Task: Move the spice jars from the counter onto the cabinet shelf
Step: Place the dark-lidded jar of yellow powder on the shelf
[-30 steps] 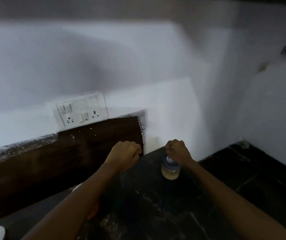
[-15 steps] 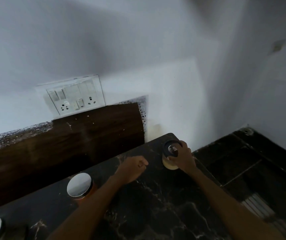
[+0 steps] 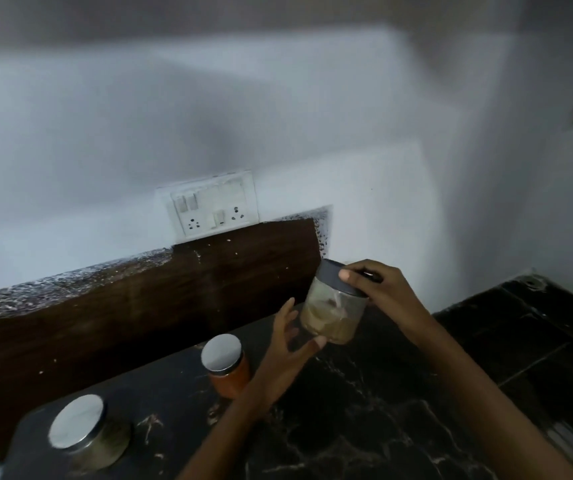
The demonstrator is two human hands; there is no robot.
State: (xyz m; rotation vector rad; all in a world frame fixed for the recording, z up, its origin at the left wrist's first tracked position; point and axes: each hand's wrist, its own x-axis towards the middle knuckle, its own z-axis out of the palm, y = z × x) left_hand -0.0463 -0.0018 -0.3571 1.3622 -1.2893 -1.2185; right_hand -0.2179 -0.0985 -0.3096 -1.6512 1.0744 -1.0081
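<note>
Jar [image 3: 333,306] now lifted, both hands

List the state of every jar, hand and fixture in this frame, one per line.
Dark-lidded jar: lidded, lifted off the counter, tilted, part full of pale brown powder.
Right hand: gripping that jar's lid.
Left hand: open, fingers spread, thumb tip at the jar's base.
Orange jar: lidded, upright on the counter.
Silver-lidded jar: lidded, upright on the counter, contents unclear.
Switch and socket plate: nothing plugged in.
</note>
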